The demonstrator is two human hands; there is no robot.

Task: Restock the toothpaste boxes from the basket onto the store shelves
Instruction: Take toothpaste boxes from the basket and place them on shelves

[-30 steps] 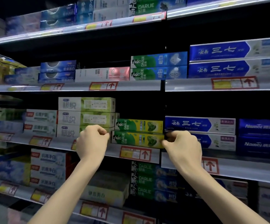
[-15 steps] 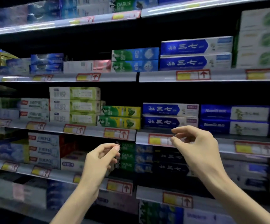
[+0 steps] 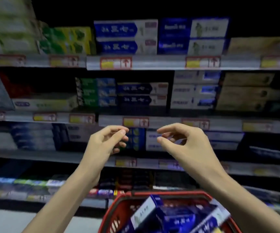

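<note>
Head view takes in the grey metal store shelves (image 3: 161,63), blurred. My left hand (image 3: 105,143) and my right hand (image 3: 186,143) hover side by side, apart, before a shelf's front edge. Both have loosely curled fingers and hold nothing. Below them is the red plastic basket (image 3: 167,193) with blue-and-white toothpaste boxes (image 3: 161,214) lying tilted inside it, none touched by either hand. More blue-and-white stacked cartons (image 3: 125,37) stand at the front edge of the top shelf in view — well above my hands.
</note>
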